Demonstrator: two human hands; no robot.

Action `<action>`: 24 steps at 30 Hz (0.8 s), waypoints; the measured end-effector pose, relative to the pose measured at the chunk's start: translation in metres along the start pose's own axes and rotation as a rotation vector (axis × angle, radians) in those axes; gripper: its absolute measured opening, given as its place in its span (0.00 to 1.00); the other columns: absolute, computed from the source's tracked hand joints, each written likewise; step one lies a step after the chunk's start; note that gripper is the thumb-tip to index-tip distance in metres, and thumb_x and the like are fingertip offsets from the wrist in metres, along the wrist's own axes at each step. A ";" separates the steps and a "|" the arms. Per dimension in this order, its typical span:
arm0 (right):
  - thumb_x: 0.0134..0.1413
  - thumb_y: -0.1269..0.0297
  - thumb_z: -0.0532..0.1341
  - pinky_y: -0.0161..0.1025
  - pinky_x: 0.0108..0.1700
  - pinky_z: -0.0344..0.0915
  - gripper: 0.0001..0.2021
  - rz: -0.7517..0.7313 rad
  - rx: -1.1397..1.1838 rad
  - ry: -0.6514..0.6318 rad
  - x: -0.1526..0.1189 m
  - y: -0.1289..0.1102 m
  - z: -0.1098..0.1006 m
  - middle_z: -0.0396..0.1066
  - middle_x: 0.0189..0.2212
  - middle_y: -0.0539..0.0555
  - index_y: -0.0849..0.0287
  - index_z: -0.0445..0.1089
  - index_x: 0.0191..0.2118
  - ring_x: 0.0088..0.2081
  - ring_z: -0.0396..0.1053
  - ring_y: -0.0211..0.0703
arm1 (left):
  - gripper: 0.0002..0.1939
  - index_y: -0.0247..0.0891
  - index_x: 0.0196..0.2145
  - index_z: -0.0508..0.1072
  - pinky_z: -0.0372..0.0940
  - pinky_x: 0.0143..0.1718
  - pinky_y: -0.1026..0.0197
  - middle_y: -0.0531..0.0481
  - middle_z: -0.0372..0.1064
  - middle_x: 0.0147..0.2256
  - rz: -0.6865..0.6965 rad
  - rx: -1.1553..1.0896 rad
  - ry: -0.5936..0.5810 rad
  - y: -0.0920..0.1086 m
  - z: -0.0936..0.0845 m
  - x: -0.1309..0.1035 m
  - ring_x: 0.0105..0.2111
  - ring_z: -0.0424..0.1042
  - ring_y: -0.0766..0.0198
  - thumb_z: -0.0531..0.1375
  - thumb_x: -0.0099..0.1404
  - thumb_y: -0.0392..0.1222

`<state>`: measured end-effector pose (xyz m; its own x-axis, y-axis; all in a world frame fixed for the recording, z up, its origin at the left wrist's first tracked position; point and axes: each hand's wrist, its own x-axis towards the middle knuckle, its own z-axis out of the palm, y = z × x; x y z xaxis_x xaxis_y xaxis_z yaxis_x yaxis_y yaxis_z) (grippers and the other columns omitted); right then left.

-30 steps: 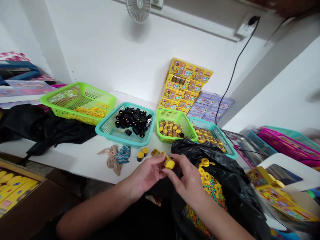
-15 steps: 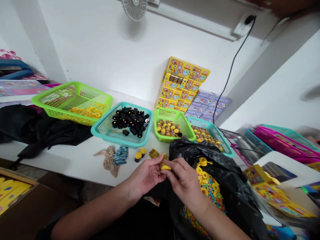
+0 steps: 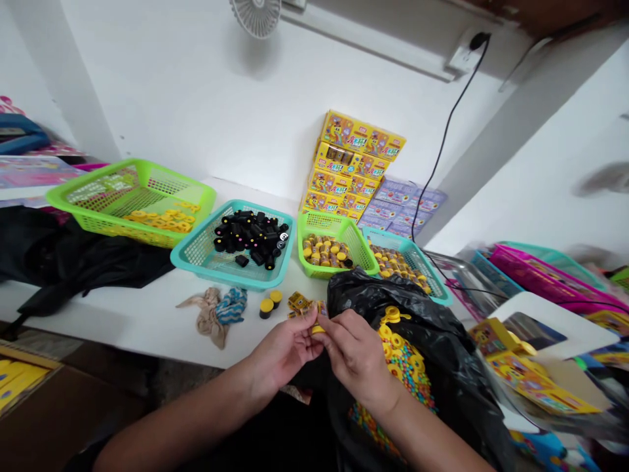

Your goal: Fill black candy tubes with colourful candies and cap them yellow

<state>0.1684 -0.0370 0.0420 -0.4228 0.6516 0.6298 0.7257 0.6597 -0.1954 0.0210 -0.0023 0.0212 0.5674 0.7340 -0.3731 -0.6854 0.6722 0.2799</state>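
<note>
My left hand (image 3: 285, 351) and my right hand (image 3: 358, 354) meet at the table's front edge. Between their fingertips they pinch a small yellow-lidded cup (image 3: 318, 329) with a printed wrap; fingers cover much of it. Just behind lie printed yellow-brown labels (image 3: 299, 303). Two black cups with yellow lids (image 3: 266, 308) stand left of these. Beneath my right forearm, an open black plastic bag (image 3: 442, 341) holds many coloured candy beads (image 3: 411, 367) and yellow rings (image 3: 393, 337).
A knotted cloth (image 3: 211, 318) lies at left. Behind stand a green basket of yellow pieces (image 3: 93, 216), a blue basket of black cups (image 3: 196, 255), a green basket (image 3: 339, 223) and blue basket (image 3: 445, 288) of wrapped cups. Yellow boxes (image 3: 361, 134) are stacked against the wall.
The view has shifted slightly, so the table's things sit a little further left. Both hands keep hold of the cup, with the fingers moved slightly on it.
</note>
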 end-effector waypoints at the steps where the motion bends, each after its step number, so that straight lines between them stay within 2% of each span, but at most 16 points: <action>1: 0.58 0.74 0.60 0.43 0.34 0.66 0.13 -0.009 -0.008 0.005 0.000 0.000 0.000 0.68 0.29 0.55 0.61 0.69 0.49 0.33 0.66 0.45 | 0.06 0.30 0.33 0.75 0.62 0.28 0.66 0.50 0.72 0.26 0.002 -0.001 -0.011 -0.001 -0.001 0.000 0.22 0.68 0.71 0.60 0.66 0.35; 4: 0.58 0.72 0.61 0.43 0.35 0.68 0.11 0.077 0.040 0.042 0.001 -0.002 -0.001 0.69 0.31 0.55 0.60 0.69 0.47 0.34 0.68 0.45 | 0.05 0.30 0.35 0.75 0.63 0.30 0.66 0.48 0.73 0.29 0.002 0.008 -0.026 0.000 -0.003 0.000 0.25 0.70 0.70 0.60 0.66 0.36; 6: 0.58 0.71 0.62 0.42 0.38 0.69 0.13 0.177 0.095 0.063 0.001 -0.003 -0.001 0.71 0.35 0.56 0.59 0.68 0.49 0.37 0.69 0.44 | 0.06 0.30 0.37 0.75 0.64 0.32 0.65 0.47 0.74 0.32 -0.001 0.024 -0.046 0.003 -0.002 -0.001 0.28 0.71 0.68 0.60 0.66 0.35; 8: 0.59 0.71 0.61 0.42 0.40 0.70 0.14 0.216 0.122 0.059 0.001 -0.004 0.000 0.71 0.37 0.56 0.57 0.68 0.50 0.38 0.70 0.44 | 0.07 0.31 0.37 0.75 0.65 0.33 0.64 0.46 0.74 0.33 -0.021 0.036 -0.059 0.007 -0.001 -0.001 0.28 0.72 0.67 0.59 0.67 0.37; 11: 0.60 0.71 0.60 0.43 0.39 0.71 0.14 0.156 0.095 0.040 0.000 -0.004 0.003 0.71 0.36 0.57 0.56 0.69 0.51 0.38 0.70 0.45 | 0.06 0.31 0.36 0.74 0.64 0.31 0.65 0.49 0.74 0.31 -0.041 0.030 -0.036 0.009 -0.001 0.001 0.25 0.70 0.69 0.61 0.66 0.38; 15: 0.60 0.71 0.59 0.43 0.36 0.70 0.13 0.110 0.084 0.043 0.001 -0.002 0.006 0.72 0.33 0.56 0.57 0.69 0.51 0.34 0.69 0.44 | 0.05 0.31 0.33 0.74 0.62 0.28 0.68 0.51 0.72 0.27 -0.014 0.023 0.006 0.005 -0.002 0.001 0.23 0.69 0.72 0.60 0.66 0.35; 24: 0.60 0.72 0.59 0.39 0.31 0.64 0.07 0.092 0.051 0.064 0.000 0.001 0.006 0.68 0.25 0.53 0.59 0.73 0.42 0.29 0.65 0.42 | 0.12 0.30 0.29 0.73 0.64 0.28 0.67 0.47 0.72 0.25 -0.050 0.163 0.006 0.001 -0.001 0.000 0.24 0.71 0.68 0.57 0.68 0.38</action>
<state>0.1659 -0.0341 0.0374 -0.3184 0.6862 0.6540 0.7306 0.6172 -0.2918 0.0197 -0.0020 0.0208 0.5959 0.6990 -0.3953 -0.5730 0.7150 0.4006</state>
